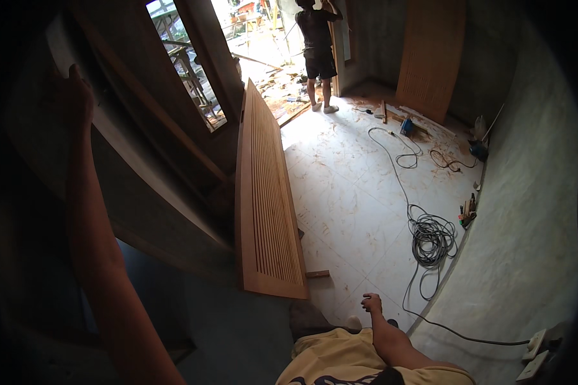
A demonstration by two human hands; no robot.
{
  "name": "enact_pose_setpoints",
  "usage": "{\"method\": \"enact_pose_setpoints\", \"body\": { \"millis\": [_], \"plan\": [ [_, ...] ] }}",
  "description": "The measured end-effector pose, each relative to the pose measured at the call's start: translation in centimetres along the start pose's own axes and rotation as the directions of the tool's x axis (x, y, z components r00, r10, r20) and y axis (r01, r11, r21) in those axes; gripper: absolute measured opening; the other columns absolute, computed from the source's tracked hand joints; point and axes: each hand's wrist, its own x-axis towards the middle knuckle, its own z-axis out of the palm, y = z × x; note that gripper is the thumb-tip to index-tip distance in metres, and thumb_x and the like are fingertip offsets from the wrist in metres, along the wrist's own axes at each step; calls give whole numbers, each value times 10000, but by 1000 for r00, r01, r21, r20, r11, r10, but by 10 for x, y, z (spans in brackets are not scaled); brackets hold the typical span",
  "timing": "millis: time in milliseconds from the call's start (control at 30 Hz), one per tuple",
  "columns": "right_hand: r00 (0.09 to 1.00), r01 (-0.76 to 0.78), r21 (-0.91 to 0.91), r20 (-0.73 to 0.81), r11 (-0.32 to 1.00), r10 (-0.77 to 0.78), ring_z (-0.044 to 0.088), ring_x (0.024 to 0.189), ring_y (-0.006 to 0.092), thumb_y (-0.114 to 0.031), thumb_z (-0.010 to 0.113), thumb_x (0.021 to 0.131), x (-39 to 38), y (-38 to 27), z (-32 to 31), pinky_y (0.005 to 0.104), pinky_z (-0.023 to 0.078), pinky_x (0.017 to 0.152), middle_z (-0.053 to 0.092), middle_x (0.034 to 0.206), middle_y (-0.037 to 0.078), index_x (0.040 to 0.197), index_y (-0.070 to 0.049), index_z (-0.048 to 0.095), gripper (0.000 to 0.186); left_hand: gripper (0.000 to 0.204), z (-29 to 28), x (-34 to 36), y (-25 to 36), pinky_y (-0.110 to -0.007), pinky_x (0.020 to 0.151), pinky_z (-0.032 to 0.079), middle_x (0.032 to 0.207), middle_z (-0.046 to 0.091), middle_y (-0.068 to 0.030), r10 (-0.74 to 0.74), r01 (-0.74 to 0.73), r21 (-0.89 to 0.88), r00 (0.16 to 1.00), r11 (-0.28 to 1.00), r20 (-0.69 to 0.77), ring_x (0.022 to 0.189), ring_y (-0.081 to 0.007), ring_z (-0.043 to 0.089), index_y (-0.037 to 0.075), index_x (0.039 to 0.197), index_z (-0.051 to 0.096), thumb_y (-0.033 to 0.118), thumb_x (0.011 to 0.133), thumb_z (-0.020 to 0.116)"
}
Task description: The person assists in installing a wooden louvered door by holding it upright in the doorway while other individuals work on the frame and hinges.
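Note:
My left hand (pixel 77 90) is raised at the far left, its shadowed fingers curled at the edge of a pale grey ledge; what exactly they grip is unclear. My right hand (pixel 371 301) hangs low near the centre, empty, fingers apart and slightly bent, above the white tiled floor (pixel 340 218). A slatted wooden door panel (pixel 270 212) stands on its long edge between my hands, with a small wood block (pixel 317 274) by its near end.
A person (pixel 318 45) stands in the bright doorway. A coiled cable (pixel 430 240), blue power tool (pixel 408 128), dark tool (pixel 478 151) and hand tools (pixel 467 212) lie along the right. Another wooden panel (pixel 430 58) leans at the back; a grey wall (pixel 520 192) bounds the right.

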Motion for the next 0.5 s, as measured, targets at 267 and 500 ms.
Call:
{"method": "enact_pose_setpoints", "body": {
  "millis": [267, 500],
  "plan": [
    [1000, -22, 12, 18, 1000, 22, 670, 692, 172, -52, 703, 693, 0, 3, -2, 305, 545, 604, 706, 901, 111, 1105, -92, 670, 414, 354, -2, 1, 2, -596, 899, 374, 1394, 371, -130, -10, 10, -22, 1000, 1000, 17, 1285, -308, 371, 237, 1214, 529, 283, 863, 550],
    [999, -43, 33, 5, 999, 42, 670, 684, 182, -41, 698, 685, 1, 2, -1, 307, 542, 602, 705, 884, 115, 1101, -91, 674, 420, 347, -18, -1, 8, -591, 898, 378, 1387, 373, -130, -29, 28, 36, 999, 999, 35, 1279, -313, 374, 226, 1222, 524, 280, 880, 530]
  ]
}}
